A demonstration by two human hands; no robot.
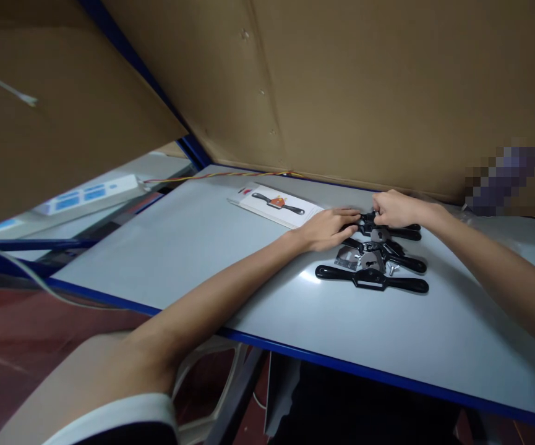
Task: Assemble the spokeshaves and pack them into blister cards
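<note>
Both hands meet on the farthest of three black two-handled tools: the left hand (329,227) lies flat on its near end, fingers outstretched, and the right hand (394,209) pinches its middle (401,232). Two more tools (372,279) lie just nearer, with loose metal parts (348,258) between. One printed card (276,204) lies left of them on the grey table (193,247).

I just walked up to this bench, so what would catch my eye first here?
Both hands meet over a cluster of black spokeshaves right of the table's middle: the left hand and right hand work on the farthest one. Behind them to the left lies a white package picturing the same tool.
</note>
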